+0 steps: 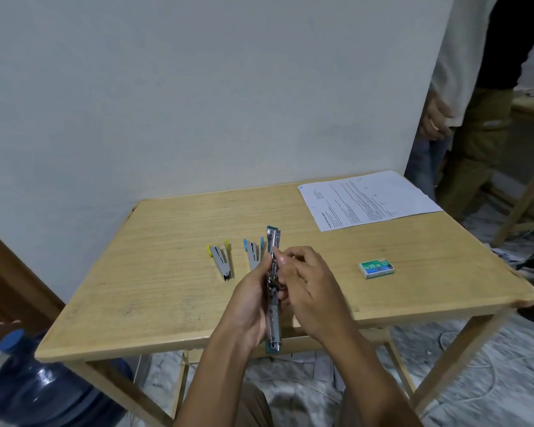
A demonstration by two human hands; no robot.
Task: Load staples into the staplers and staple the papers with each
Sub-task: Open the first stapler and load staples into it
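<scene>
**Q:** why hold the teal stapler (pixel 273 272) up in the air like that instead of loading it flat on the table (pixel 167 272)?

**A:** my guess is control. It's swung fully open, one long straight line, raised over the near edge of the table. The left hand (pixel 250 303) wraps around it from the side, fingers curled round the body, so the metal channel faces up and doesn't wobble. The right hand (pixel 309 288) comes in from the other side, and its fingertips (pixel 279 257) pinch at the channel partway along. Looks like the loading step to me. I can't tell if there's a staple strip between those fingers, it's too small to see.

**Q:** and the rest of the stuff?

**A:** the blue stapler (pixel 253 254) lies just left of the teal one, partly behind the left hand. The yellow stapler (pixel 221 260) lies farther left. Both are hinged open in a V, so probably waiting their turn. The staple box (pixel 376 269) sits well to the right of the teal one, within easy reach of the right hand. The papers (pixel 367 200) are beyond it to the far right, out of the way until stapling. Way off to the lower left there's a water jug (pixel 43 389) on the floor, and a second person (pixel 475 87) stands at the far right.
</scene>
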